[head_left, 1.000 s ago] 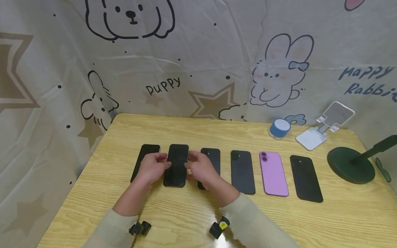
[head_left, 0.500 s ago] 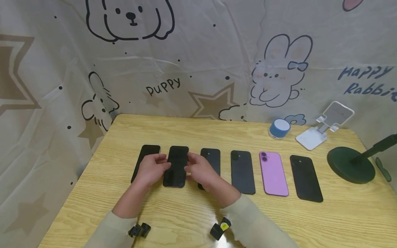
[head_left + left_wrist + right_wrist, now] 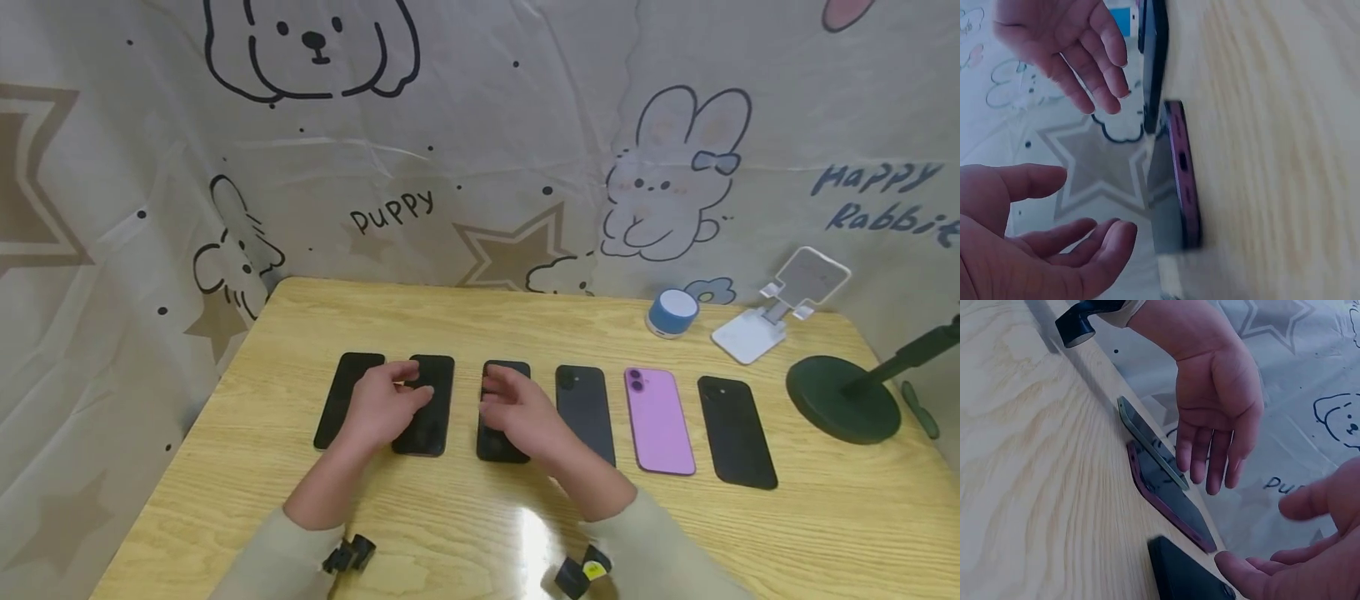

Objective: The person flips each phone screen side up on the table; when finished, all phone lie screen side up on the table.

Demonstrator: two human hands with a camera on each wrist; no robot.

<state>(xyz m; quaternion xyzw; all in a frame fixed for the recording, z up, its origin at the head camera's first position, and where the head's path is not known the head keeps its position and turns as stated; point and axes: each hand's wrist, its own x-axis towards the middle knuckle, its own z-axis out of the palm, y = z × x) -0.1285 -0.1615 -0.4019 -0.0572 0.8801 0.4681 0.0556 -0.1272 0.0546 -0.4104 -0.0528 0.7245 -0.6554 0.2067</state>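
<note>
Several phones lie in a row on the wooden table. My left hand hovers over the second phone from the left, a dark-screened one with a purple-red edge. In the left wrist view, a gap shows between that hand's relaxed fingers and this phone. My right hand is over the third phone, a black one lying back up, with thumb and fingers spread and holding nothing. In the right wrist view, its fingertips overlap the black phone. The leftmost phone lies partly behind my left hand.
To the right lie a dark grey phone, a pink-purple phone and a black phone. Behind them stand a blue-and-white cylinder and a white phone stand. A dark green round base stands at the right.
Both hands have let go of the second phone's sides, which stays on the table. My right hand has moved right over the third phone; my left hand has shifted slightly right and up.
</note>
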